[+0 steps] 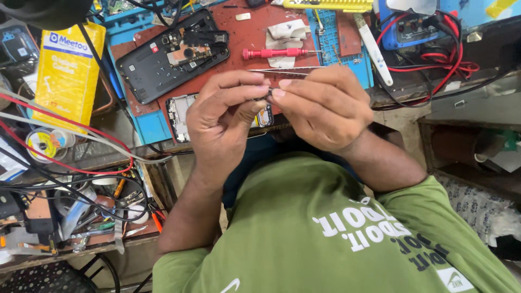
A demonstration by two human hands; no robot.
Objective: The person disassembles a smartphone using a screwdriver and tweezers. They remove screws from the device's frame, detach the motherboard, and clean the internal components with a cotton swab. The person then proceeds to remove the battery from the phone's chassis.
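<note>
Green cotton T-shirt with white lettering [325,239] fills the lower frame, closest to the lens, on the person whose two forearms rise from it toward the bench.

Beyond it stretches the cluttered repair bench [401,92], its top covered by a rust-red work mat [244,40] edged with a blue silicone mat [331,46]. On the red mat lies a black opened smartphone back shell with its circuit board exposed [171,54], tilted diagonally. Just below it, partly hidden behind the hands, lies a second opened phone frame with a silver rim [182,114]. To the far left a yellow flat packet [68,70] leans over a tangle of red, white and black wires [65,157]. At the top right sits a blue meter box with red and black leads [412,27]. A red-handled precision screwdriver [274,52] lies on the mat above the hands, across a folded whitish cloth [285,38].

The left hand [222,125] and the right hand [323,108] meet in mid-air above the near edge of the bench, fingertips touching. Both are closed in a pinch on a tiny dark part [268,94], held between the thumbs and forefingers; it is too small to tell what it is. Thin steel tweezers [287,69] run level just above the knuckles, and whether either hand grips them cannot be told.
</note>
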